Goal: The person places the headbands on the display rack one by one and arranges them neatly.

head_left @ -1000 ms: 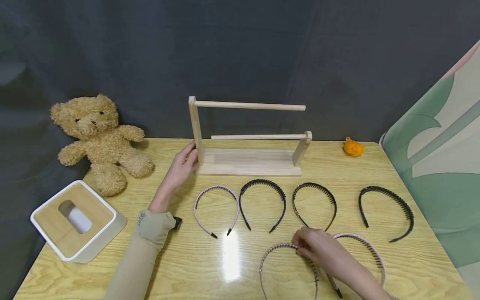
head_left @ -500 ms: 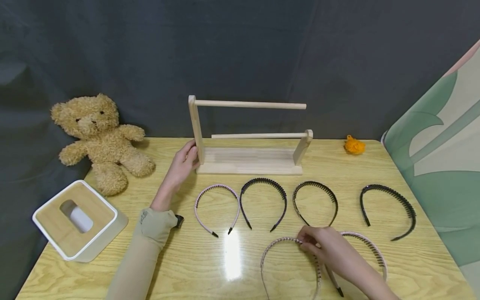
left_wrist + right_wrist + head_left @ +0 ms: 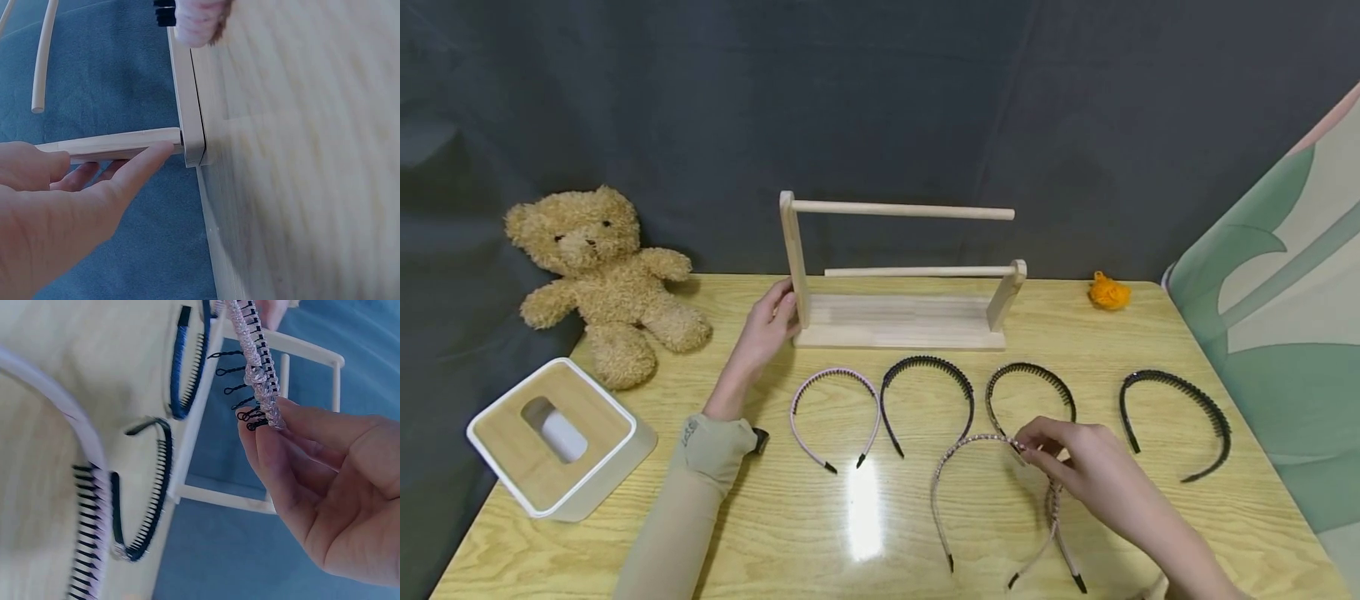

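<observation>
My left hand (image 3: 762, 333) grips the tall left upright (image 3: 794, 258) of a wooden two-bar rack (image 3: 898, 337). In the left wrist view, thumb and fingers lie on opposite sides of that upright. My right hand (image 3: 1097, 471) pinches a beaded pinkish headband (image 3: 936, 492) at its top curve, raised off the table with its ends hanging down. A pink headband (image 3: 94, 447) lies below, mostly hidden by this hand in the head view. Between rack and hand lie a lilac headband (image 3: 792, 408), a black headband (image 3: 928, 362) and a dark headband (image 3: 1028, 367).
Another black headband (image 3: 1213, 412) lies at the right. A teddy bear (image 3: 610, 275) sits at the back left, behind a white tissue box (image 3: 606, 467) with a wooden lid. An orange fluffy bundle (image 3: 1108, 292) lies near the back right edge. A dark curtain (image 3: 887, 100) hangs behind.
My right hand has lifted the beaded headband off the table and moved it slightly right and toward the rack; its ends now show. My left hand stays on the upright.
</observation>
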### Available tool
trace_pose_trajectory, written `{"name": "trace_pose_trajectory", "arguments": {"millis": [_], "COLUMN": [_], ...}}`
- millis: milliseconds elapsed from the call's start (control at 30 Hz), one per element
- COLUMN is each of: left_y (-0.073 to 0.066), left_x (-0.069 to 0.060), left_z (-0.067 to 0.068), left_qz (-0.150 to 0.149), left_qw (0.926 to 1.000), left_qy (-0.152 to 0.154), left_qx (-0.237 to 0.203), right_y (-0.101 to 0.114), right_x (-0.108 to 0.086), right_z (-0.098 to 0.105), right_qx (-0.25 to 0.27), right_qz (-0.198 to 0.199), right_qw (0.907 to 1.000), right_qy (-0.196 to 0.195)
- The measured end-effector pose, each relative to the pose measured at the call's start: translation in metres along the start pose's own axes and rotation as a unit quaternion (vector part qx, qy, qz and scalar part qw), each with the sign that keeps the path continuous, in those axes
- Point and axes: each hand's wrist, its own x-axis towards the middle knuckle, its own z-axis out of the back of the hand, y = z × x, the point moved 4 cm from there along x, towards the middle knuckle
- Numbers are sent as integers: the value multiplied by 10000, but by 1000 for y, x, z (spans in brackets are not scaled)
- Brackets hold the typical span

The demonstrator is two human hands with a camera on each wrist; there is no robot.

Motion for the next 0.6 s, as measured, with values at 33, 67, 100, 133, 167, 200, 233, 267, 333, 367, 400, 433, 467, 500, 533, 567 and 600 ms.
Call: {"name": "trace_pose_trajectory", "arguments": {"millis": [33,67,100,133,167,200,233,267,333,367,400,433,467,500,533,567,600], "left_y": [0,0,0,1,1,1,1,1,1,1,1,1,1,0,0,0,0], "left_x": [0,0,0,0,1,1,1,1,1,1,1,1,1,1,0,0,0], "left_z": [0,0,0,0,0,0,1,1,1,1,1,0,0,0,0,0,0], "left_qz": [10,19,29,39,44,45,46,43,23,14,8,5,0,-2,5,4,5], "left_qw": [10000,10000,10000,10000,10000,10000,10000,10000,10000,10000,10000,10000,10000,10000,10000,10000,10000], "left_qy": [3,5,7,5,2,-3,-7,-9,-10,-9,-6,-1,2,1,-2,1,2], "left_qx": [0,-7,-12,-22,-28,-37,-37,-42,-37,-37,-40,-37,-36,-43,-46,-50,-54], "right_y": [0,0,0,0,0,0,0,1,1,1,0,0,-1,-1,-1,-1,-1], "right_x": [0,1,1,1,2,2,2,2,3,4,4,4,5,5,6,7,8], "right_z": [3,6,8,11,14,16,19,22,28,30,33,35,37,39,40,42,44], "right_qx": [-28,-43,-40,-37,-43,-42,-67,-76,-123,-129,-131,-143,-127,-103,-70,-47,-20], "right_qz": [-20,-45,-77,-84,-73,-64,-36,-10,61,63,62,61,37,21,-1,-11,-3], "right_qw": [10000,9999,9999,9998,9997,9995,9992,9988,9975,9970,9965,9960,9956,9953,9951,9948,9944], "right_qy": [-55,-98,-125,-172,-243,-312,-402,-489,-689,-756,-818,-882,-925,-962,-984,-1015,-1059]}}
